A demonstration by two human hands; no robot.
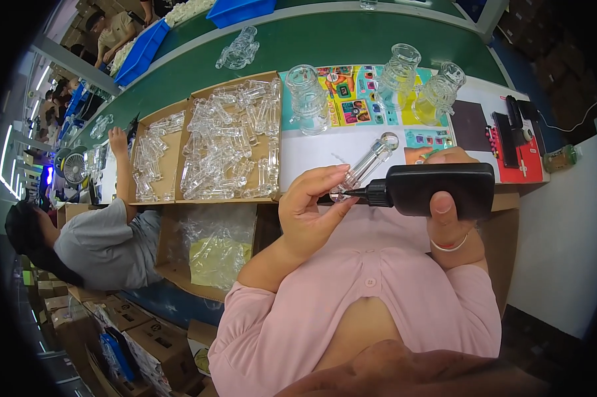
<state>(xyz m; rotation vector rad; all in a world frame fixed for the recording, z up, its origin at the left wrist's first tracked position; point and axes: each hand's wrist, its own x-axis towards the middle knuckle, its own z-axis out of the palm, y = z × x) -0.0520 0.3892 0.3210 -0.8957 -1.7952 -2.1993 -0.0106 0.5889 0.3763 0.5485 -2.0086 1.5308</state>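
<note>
My left hand [312, 210] pinches a clear tube-shaped part [371, 161] near its lower end; a rounded knob tops its far end. In my right hand [449, 228] is a black squeeze bottle [440, 190], held on its side with the thumb across its face. The bottle's ribbed nozzle [372, 193] points left, and its thin tip is at the lower end of the clear part, between my left fingers. Whether the tip touches the part, I cannot tell. Beyond my hands stand three clear vessels, one on the left [308, 99] and two on the right [398, 76] [438, 92].
A cardboard tray [277, 132] full of clear tube parts lies to my left, with a smaller tray [154, 155] beside it. Dark devices [507, 139] rest on a red sheet at the right. Below the trays is an open box [209, 258] with plastic wrap. A co-worker [107, 245] sits at the left.
</note>
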